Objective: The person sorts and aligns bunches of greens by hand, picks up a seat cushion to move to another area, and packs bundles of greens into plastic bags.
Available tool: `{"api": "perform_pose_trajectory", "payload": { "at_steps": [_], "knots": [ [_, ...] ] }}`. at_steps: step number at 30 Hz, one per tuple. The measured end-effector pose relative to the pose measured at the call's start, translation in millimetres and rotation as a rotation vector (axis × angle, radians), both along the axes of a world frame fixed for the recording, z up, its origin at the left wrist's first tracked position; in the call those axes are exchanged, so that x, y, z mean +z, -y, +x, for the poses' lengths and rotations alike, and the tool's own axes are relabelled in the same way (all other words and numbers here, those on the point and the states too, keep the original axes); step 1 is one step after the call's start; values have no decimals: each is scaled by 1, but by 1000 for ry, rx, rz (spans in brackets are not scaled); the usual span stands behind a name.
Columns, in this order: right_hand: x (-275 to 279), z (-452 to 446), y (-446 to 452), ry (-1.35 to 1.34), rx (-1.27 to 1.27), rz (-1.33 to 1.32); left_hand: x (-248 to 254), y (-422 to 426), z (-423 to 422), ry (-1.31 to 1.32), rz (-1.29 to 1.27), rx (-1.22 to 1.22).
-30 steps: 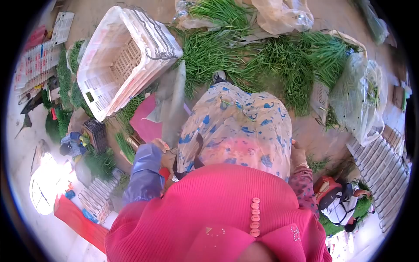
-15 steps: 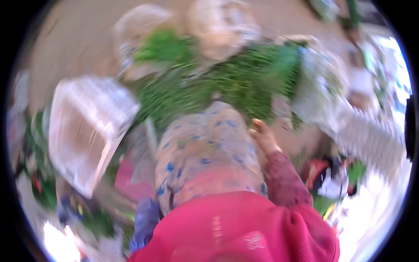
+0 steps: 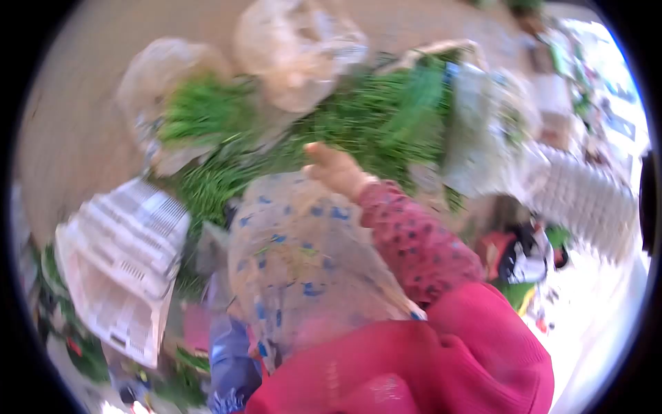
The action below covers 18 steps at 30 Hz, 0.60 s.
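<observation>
While right hand [image 3: 334, 170] hovers by one greens heap [image 3: 376, 114] | grip — apart | left hand [image 3: 238, 314] — unclear

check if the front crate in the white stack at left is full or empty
Empty: the front crate opens toward the camera, showing bare inner walls and nothing visible inside.

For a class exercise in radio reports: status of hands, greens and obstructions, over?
Right hand above apron's far end, apparently empty. Left hand unclear. Greens spread ahead; pale plastic bag alongside, possibly in the way.
</observation>
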State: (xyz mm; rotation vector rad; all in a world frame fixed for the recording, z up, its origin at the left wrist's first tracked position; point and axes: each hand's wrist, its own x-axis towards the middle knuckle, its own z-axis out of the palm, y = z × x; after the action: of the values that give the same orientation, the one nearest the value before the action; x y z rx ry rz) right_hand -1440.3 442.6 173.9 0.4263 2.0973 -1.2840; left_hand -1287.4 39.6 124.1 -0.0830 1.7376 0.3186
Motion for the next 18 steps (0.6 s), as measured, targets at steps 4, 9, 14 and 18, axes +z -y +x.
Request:
{"api": "perform_pose_trajectory", "payload": {
  "at_steps": [4,9,14,18],
  "knots": [
    [-51,-11,27,-7,19,74,-6,15,-26,47,-14,-217],
    [-130,-54,65,-32,131,221,-109,34,-112,-340,307,300],
    [-220,-133,131,-207,308,337,-244,23,-232,-296,622,1467],
    [-284,-201,159,-291,319,447,-294,-10,-312,-460,474,1883]
  ]
}}
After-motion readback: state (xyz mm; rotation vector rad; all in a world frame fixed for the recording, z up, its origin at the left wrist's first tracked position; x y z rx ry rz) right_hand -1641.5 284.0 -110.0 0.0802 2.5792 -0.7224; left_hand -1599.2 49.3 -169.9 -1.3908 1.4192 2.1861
